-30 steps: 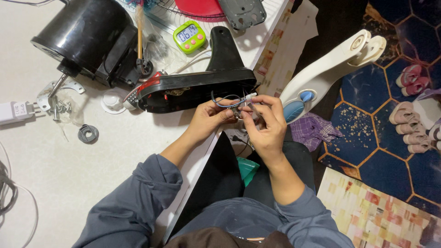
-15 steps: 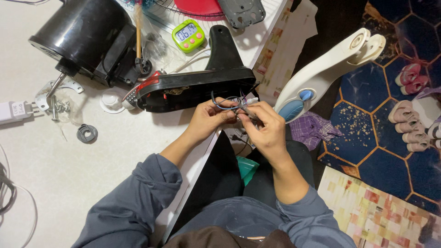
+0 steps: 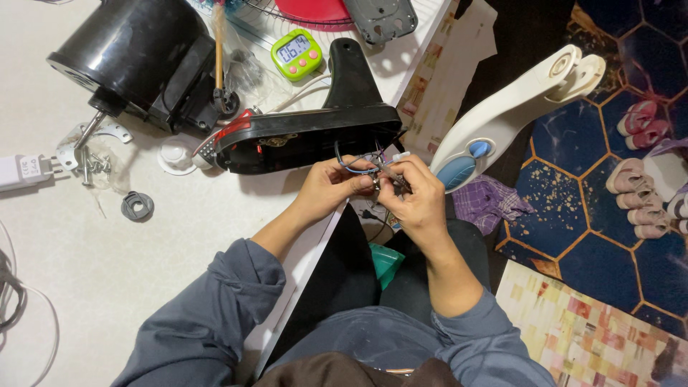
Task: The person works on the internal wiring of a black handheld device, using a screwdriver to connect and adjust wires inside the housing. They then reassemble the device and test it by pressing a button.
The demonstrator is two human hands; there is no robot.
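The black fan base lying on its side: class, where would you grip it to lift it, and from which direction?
Probably the black fan base by its upright neck, from above: it is narrow and uncovered, while the left hand and right hand work the wires at the open underside.

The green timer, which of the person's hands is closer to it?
Left. The left hand sits below the green timer, with the black housing between them. The right hand is farther off to the side, next to the left one.
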